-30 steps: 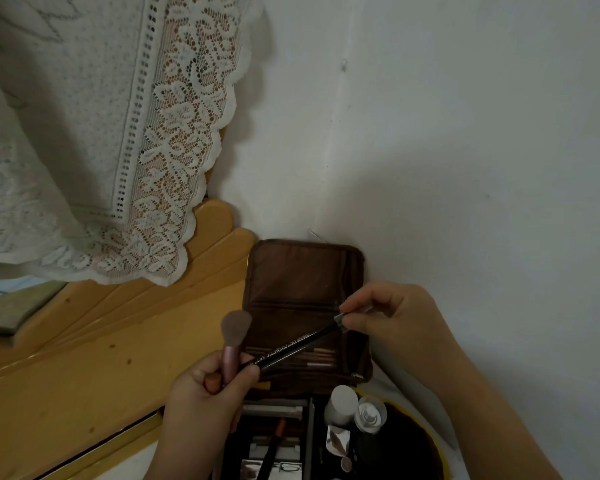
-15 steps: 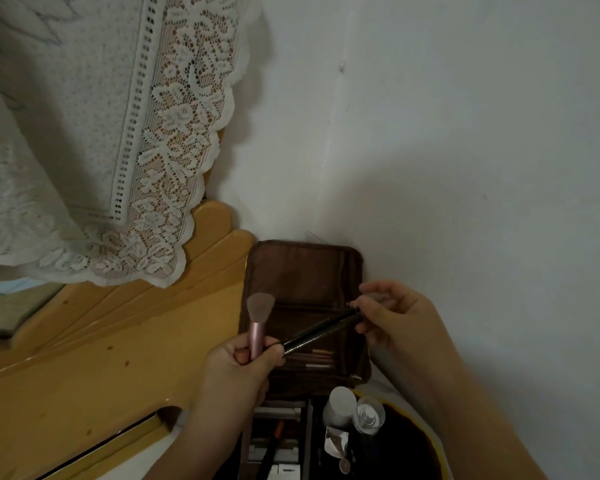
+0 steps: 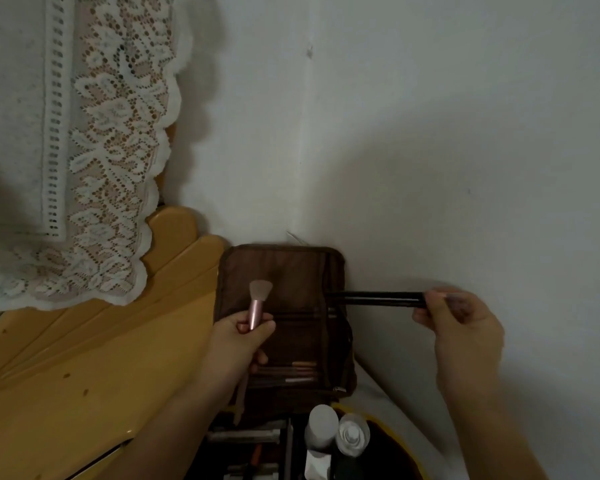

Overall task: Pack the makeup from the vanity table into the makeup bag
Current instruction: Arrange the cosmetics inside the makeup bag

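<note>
Brown bag [image 3: 284, 306] stands open against the white wall [image 3: 430, 150], in the corner where the wall meets the wood frame [image 3: 84, 358]. Left hand [image 3: 238, 341] in front of the bag's left half, grip clamped on a pink brush [image 3: 257, 306], bristles up, handle upright between thumb and fingers. Right hand [image 3: 461, 327] off to the right of the bag, in front of bare wall, grip pinched on one end of a black pen [image 3: 378, 299]; pen lies roughly level, its far end at the bag's right edge, touching or just in front, cannot tell. Hands well apart, open room between them and to the right along the wall. Several thin brushes [image 3: 291, 372] sit in the bag's lower pocket, lying sideways. Below the bag, a dark case [image 3: 250, 452] with makeup items, blurred; beside it a white bottle [image 3: 321, 427] and a clear-capped bottle [image 3: 354, 438], touching or nearly so. Yellow rim [image 3: 392, 434] curves around the dark area at bottom right. Lace cloth [image 3: 101, 168] hangs top left over the wood frame, its scalloped edge well clear of the bag. Surface itself mostly hidden; a white patch [image 3: 378, 400] shows right of the bag's base.
</note>
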`<state>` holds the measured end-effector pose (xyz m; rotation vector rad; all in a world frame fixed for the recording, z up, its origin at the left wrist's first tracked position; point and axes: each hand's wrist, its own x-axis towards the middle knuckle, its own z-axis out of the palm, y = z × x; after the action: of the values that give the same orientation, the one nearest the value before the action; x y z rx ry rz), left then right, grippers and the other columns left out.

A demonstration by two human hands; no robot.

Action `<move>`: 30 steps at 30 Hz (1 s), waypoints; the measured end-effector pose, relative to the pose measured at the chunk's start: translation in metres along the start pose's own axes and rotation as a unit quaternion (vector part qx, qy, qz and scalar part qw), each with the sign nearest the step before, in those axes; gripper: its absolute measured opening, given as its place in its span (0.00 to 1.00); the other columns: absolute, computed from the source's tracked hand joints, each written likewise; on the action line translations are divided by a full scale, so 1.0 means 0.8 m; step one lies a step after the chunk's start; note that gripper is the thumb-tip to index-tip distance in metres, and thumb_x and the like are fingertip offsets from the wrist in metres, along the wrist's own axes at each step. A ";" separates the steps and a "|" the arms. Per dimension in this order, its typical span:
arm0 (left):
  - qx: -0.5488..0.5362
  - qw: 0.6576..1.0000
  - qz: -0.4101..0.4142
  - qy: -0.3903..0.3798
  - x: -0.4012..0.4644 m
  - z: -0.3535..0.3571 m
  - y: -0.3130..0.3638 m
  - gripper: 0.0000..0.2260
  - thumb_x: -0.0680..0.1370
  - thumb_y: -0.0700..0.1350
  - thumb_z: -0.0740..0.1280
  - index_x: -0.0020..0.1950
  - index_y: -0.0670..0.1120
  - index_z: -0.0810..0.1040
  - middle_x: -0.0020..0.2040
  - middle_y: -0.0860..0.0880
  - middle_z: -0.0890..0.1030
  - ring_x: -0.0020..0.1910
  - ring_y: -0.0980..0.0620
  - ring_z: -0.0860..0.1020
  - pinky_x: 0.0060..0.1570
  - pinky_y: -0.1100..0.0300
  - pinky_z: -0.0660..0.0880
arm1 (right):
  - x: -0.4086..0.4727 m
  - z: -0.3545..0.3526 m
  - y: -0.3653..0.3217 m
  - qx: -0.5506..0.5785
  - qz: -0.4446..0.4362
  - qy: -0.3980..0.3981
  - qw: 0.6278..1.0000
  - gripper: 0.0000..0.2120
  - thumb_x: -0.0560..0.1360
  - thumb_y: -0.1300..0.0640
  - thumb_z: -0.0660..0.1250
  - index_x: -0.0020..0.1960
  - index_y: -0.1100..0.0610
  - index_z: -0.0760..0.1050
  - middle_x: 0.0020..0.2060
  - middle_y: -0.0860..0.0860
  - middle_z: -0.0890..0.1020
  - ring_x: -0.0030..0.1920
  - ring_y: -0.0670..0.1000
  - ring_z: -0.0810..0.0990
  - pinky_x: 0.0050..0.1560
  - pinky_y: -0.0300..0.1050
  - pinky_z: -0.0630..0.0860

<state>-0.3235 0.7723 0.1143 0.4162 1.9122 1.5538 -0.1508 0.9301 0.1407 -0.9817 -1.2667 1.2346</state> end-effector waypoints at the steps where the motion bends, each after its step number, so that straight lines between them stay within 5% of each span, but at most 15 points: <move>1: 0.006 1.000 -0.005 0.000 0.007 0.002 -0.004 0.05 0.76 0.40 0.67 0.51 0.43 0.79 0.32 0.47 0.76 0.20 0.59 0.72 0.20 0.66 0.68 | 0.005 0.003 0.007 -0.026 -0.015 0.011 0.999 0.09 0.74 0.64 0.67 0.38 0.53 0.75 0.28 0.49 0.80 0.26 0.42 0.79 0.34 0.30 0.77; 8: 0.048 0.998 -0.037 -0.010 0.039 0.026 -0.020 0.02 0.76 0.39 0.67 0.45 0.45 0.78 0.33 0.47 0.77 0.23 0.55 0.71 0.22 0.65 0.67 | 0.012 0.025 0.050 -0.081 -0.040 0.025 0.996 0.08 0.75 0.64 0.66 0.40 0.54 0.74 0.32 0.56 0.79 0.28 0.42 0.78 0.29 0.26 0.72; 14: 0.239 0.967 0.077 0.032 0.094 0.070 -0.012 0.04 0.73 0.43 0.70 0.41 0.44 0.77 0.31 0.53 0.74 0.30 0.59 0.72 0.28 0.67 0.66 | 0.024 0.021 0.051 -0.060 -0.017 -0.033 0.998 0.01 0.75 0.66 0.65 0.45 0.63 0.74 0.34 0.61 0.78 0.27 0.41 0.77 0.29 0.26 0.72; 17: 0.332 0.935 0.102 0.071 0.117 0.097 0.001 0.08 0.74 0.47 0.69 0.46 0.42 0.78 0.33 0.53 0.73 0.32 0.58 0.72 0.26 0.67 0.62 | 0.025 0.018 0.054 -0.057 -0.035 -0.027 0.997 0.09 0.74 0.68 0.65 0.40 0.55 0.73 0.32 0.56 0.77 0.27 0.40 0.78 0.30 0.26 0.72; 21: 0.448 0.888 0.086 0.060 0.133 0.125 0.013 0.15 0.73 0.54 0.69 0.49 0.43 0.77 0.46 0.46 0.81 0.45 0.48 0.80 0.36 0.60 0.70 | 0.021 0.009 0.061 -0.075 -0.083 -0.021 0.993 0.18 0.73 0.68 0.67 0.38 0.43 0.74 0.32 0.44 0.80 0.30 0.42 0.79 0.32 0.26 0.73; 25: 0.516 0.854 0.063 0.032 0.141 0.134 0.011 0.13 0.73 0.51 0.69 0.52 0.43 0.77 0.50 0.46 0.81 0.50 0.47 0.80 0.41 0.57 0.73 | 0.016 0.007 0.060 -0.077 -0.115 -0.034 0.990 0.17 0.69 0.58 0.68 0.39 0.34 0.75 0.34 0.40 0.80 0.32 0.42 0.80 0.34 0.26 0.73; 30: 0.483 0.874 0.050 0.016 0.148 0.121 0.015 0.08 0.74 0.44 0.68 0.50 0.42 0.77 0.43 0.46 0.79 0.43 0.48 0.78 0.39 0.58 0.73 | 0.022 0.008 0.062 -0.067 -0.091 -0.045 0.993 0.28 0.72 0.70 0.66 0.38 0.34 0.76 0.34 0.38 0.80 0.31 0.42 0.80 0.34 0.26 0.74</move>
<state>-0.3517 0.9200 0.0834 0.9066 2.6211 0.5248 -0.1643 0.9529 0.0947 -0.8912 -1.4920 1.0734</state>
